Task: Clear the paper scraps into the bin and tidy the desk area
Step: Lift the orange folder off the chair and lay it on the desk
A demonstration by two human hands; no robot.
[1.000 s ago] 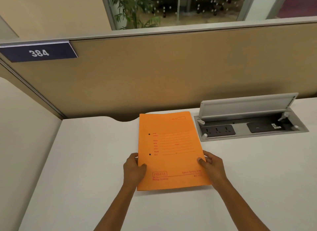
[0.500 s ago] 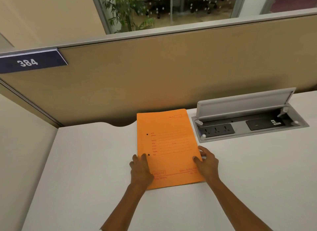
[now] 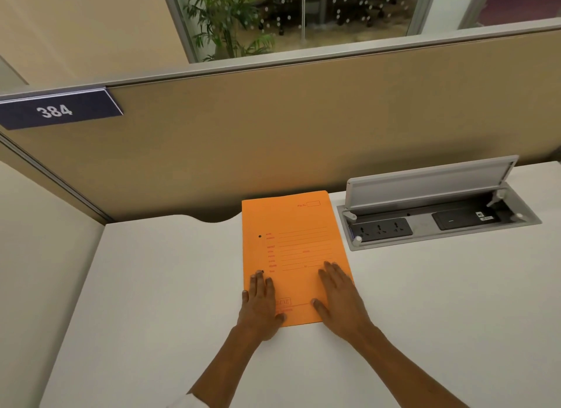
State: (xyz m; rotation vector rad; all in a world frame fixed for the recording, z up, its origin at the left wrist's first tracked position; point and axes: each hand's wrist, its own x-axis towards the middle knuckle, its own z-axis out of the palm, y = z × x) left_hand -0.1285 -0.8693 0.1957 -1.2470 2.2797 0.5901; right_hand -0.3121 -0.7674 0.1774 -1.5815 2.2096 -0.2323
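Nearest to me, two bare forearms reach forward over the white desk (image 3: 151,301), with a scrap of pale sleeve (image 3: 182,403) showing at the lower edge of the view. The left hand (image 3: 259,307) lies palm down on the near left corner of the orange folder (image 3: 291,246), fingers extended and flat, released rather than gripping; its index fingertip sits beside the lower of two punched holes. The right hand (image 3: 340,295) lies palm down on the near right part of the same folder, fingers straight and together, thumb spread toward the printed red box at the bottom; it too presses without grasping. The folder lies flat on the desk, long side running away from me, its far edge reaching the back edge of the desk where a curved cable cut-out (image 3: 212,218) begins. Red printed form lines cover its face; I cannot read the lettering. Just beside the folder, to the right and apart from it, a recessed power box (image 3: 437,225) sits in the desk with its grey lid (image 3: 431,186) tilted open, showing a strip of sockets. Behind stands a tan partition panel (image 3: 303,128) carrying a dark plate marked 384 (image 3: 57,110). Beyond it, glass and a green plant (image 3: 230,19) are visible.
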